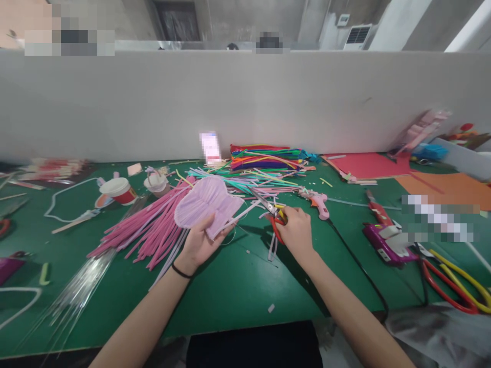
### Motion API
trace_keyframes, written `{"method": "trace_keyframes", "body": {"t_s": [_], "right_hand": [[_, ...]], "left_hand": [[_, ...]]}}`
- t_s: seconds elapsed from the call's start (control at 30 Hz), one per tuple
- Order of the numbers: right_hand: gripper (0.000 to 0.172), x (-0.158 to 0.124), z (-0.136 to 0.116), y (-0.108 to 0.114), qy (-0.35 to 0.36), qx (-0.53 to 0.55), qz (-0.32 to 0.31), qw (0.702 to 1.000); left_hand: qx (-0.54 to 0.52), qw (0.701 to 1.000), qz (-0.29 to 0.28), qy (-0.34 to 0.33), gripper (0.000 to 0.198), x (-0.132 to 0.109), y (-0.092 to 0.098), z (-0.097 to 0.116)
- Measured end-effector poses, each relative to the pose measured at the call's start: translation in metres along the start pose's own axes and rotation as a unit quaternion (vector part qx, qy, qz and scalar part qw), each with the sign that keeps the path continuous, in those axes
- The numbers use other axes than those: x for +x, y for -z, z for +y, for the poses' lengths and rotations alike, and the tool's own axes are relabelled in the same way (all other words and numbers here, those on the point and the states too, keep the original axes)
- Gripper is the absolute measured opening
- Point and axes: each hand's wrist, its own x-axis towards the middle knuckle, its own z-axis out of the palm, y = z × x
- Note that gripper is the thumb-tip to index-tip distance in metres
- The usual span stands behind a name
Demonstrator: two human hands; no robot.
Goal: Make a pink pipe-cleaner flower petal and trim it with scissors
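My left hand [200, 246] is closed on a lilac, roughly heart-shaped fuzzy craft piece [205, 201], thumb on its face and fingers underneath. A pale lilac strip [242, 212] runs from the piece's right side toward the scissors. In my right hand [301, 232] are scissors [272, 208] with red and yellow handles, their blades pointing up and left beside the strip. Whether the blades touch the strip I cannot tell. Beneath the craft piece and to its left lies a bundle of pink pipe cleaners [153, 230]. A few loose lilac pieces [273, 248] lie below the scissors.
Colourful pipe cleaners [268, 159] are piled at the back near a phone [210, 148]. A pink glue gun [319, 204] and its black cord lie to the right, near a purple power strip [389, 244] and large scissors [452, 281]. Paper cups [119, 190] stand left.
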Motion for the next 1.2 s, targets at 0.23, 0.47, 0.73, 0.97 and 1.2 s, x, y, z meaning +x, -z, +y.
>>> {"method": "trace_keyframes", "body": {"t_s": [0.23,0.47,0.73,0.97,1.2], "right_hand": [[0.047,0.004,0.011,0.005,-0.044,0.059,-0.037,0.997],[0.059,-0.009,-0.022,0.037,0.045,0.041,-0.029,0.998],[0.039,-0.03,-0.057,0.035,0.152,0.059,-0.092,0.982],[0.047,-0.023,-0.068,0.013,0.163,0.002,-0.077,0.984],[0.049,-0.018,-0.07,0.008,0.164,0.013,-0.078,0.983]], "left_hand": [[-0.018,0.996,-0.004,-0.082,0.04,0.01,0.007,0.004],[-0.034,0.984,0.023,-0.173,0.045,0.016,0.006,0.005],[-0.07,0.966,0.038,-0.246,0.041,0.009,0.003,0.015],[-0.04,0.975,0.047,-0.215,0.052,0.005,0.002,0.018],[-0.024,0.981,0.026,-0.192,0.059,0.004,0.004,0.016]]}}
